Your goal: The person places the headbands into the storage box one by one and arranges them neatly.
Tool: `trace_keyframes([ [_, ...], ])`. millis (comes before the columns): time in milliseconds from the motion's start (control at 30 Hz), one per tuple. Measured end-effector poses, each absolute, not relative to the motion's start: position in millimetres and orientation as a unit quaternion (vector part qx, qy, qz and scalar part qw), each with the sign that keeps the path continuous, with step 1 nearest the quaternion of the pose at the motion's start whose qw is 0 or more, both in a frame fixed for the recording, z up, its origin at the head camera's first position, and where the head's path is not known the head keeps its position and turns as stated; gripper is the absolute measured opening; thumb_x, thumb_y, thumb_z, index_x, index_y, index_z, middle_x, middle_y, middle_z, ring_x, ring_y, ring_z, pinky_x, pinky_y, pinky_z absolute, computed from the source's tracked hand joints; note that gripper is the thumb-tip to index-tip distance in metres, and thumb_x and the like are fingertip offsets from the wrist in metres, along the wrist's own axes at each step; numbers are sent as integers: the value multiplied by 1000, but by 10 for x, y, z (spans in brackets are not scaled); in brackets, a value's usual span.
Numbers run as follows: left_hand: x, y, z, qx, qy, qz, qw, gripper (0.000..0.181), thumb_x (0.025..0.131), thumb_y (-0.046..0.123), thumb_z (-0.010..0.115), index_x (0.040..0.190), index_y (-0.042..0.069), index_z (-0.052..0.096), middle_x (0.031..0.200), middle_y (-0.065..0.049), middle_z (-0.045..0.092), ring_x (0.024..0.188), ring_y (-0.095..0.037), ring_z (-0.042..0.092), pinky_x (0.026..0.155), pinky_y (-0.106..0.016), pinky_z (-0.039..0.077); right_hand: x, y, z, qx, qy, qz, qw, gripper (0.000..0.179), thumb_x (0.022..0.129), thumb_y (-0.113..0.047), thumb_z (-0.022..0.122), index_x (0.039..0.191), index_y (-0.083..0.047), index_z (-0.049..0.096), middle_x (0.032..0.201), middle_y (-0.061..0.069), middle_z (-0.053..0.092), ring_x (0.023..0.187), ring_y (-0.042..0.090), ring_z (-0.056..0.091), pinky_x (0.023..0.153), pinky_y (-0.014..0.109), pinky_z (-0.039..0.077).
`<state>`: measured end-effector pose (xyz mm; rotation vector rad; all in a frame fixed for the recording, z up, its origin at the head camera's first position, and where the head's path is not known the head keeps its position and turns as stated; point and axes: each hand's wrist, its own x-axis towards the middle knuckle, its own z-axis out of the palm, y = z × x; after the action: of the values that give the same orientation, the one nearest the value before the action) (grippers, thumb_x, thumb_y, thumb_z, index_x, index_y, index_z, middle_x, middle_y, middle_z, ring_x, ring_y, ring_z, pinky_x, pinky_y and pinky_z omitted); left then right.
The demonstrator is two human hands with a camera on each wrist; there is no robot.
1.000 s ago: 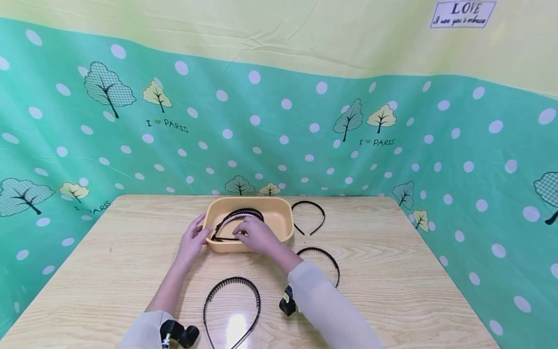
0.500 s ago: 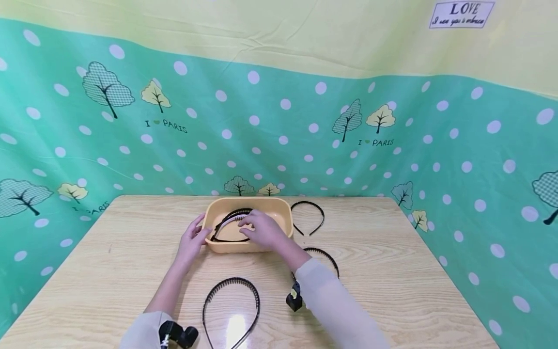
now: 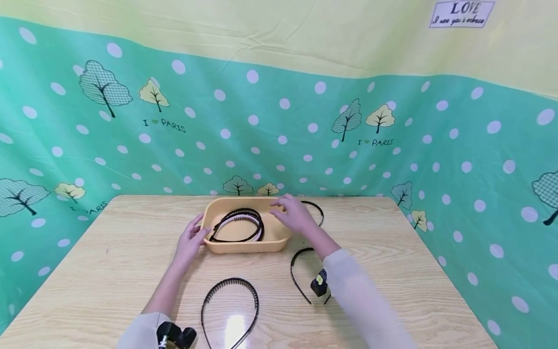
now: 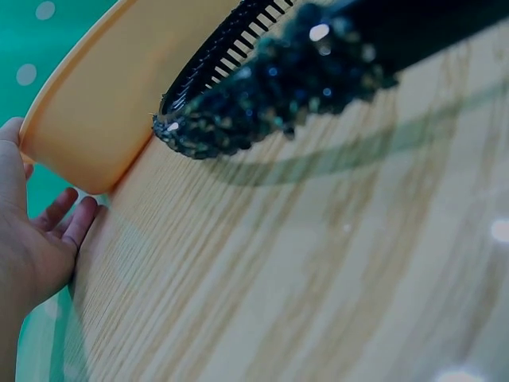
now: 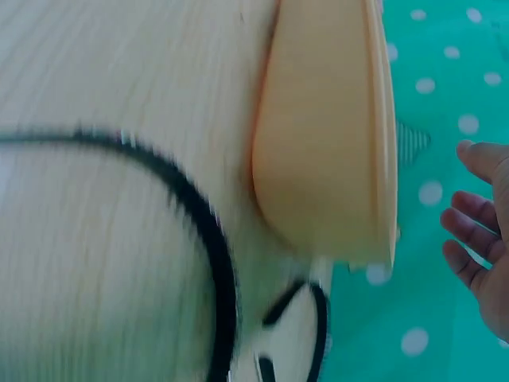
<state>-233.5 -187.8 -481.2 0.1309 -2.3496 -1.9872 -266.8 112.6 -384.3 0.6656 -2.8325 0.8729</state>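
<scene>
At the left end of a pale orange plastic basin (image 3: 244, 247), my left hand (image 3: 189, 238) holds the rim, thumb at the edge and fingers along the outside. Inside the basin, several hair bands (image 3: 260, 225), black ones and a pale pink one, lie bunched toward the left. My right hand (image 3: 293, 213) hovers over the basin's right end with loosely bent fingers and nothing in them. Under the right forearm lies a black toothed hair band (image 3: 293, 271). The right wrist view shows that hand (image 5: 481, 231) beyond the basin's rim, fingers apart.
A black hair band (image 3: 202, 310) lies at the table's front, its dark glittery top (image 4: 262, 107) large in the left wrist view. Another hair band (image 3: 321, 213) lies right of the basin, partly behind the right hand. A polka-dot curtain (image 3: 270, 131) hangs behind the wooden table (image 3: 392, 271).
My right hand has come away from the bunched hair bands and moved right, toward the basin's right rim. More of the bunch shows now. My left hand stays at the basin's left end.
</scene>
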Motion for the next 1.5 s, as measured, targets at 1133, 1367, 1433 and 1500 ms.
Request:
trace_keyframes([
  [1133,-2326,-1860,-4759,52,-766,-640,24,58,95,26,53,148,23,29,132,-23,48,88,-1,57,73,-16,52,-2922,2301,-4456,-36,-928,367,41,47,93,-26,57,131,-1,48,108,20,60,94,30,58,77,41,50],
  [1367,-2334,-1861,-4785,49,-764,-643,29,58,95,26,53,147,21,30,131,-24,48,87,-1,57,74,-17,52,-2964,2286,-4578,-70,-913,402,28,50,92,-27,56,134,0,45,109,20,61,99,31,58,83,41,50],
  [1433,-2332,-1865,-4789,45,-764,-643,32,58,94,28,54,147,21,30,131,-24,49,89,-2,57,74,-18,52,-2971,2280,-4597,-76,-912,401,24,51,92,-27,56,134,0,44,112,22,61,102,32,58,85,43,49],
  [1500,-2330,-1871,-4798,37,-763,-644,40,59,93,31,55,147,21,31,129,-24,50,90,-4,57,73,-18,53,-2978,2270,-4612,-82,-912,401,18,52,93,-28,56,135,-1,44,116,22,60,105,33,57,89,44,49],
])
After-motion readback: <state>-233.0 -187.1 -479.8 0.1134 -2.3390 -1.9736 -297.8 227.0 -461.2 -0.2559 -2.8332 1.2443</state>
